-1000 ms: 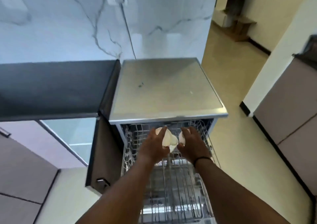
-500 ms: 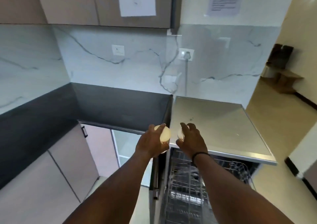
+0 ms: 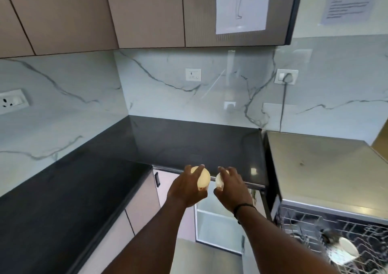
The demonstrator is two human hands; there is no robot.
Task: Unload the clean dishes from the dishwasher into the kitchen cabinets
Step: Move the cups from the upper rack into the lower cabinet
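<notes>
Left hand: fingers curled round white cup. Right hand: fingers gripping second cup. Below: black tabletop; dishwasher rack right.

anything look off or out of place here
Nothing broken or spilled. The one oddity: a sheet of paper with a line drawing is stuck on an upper cabinet door. Each hand holds a small white cup, left hand and right hand, above the dark countertop.
</notes>
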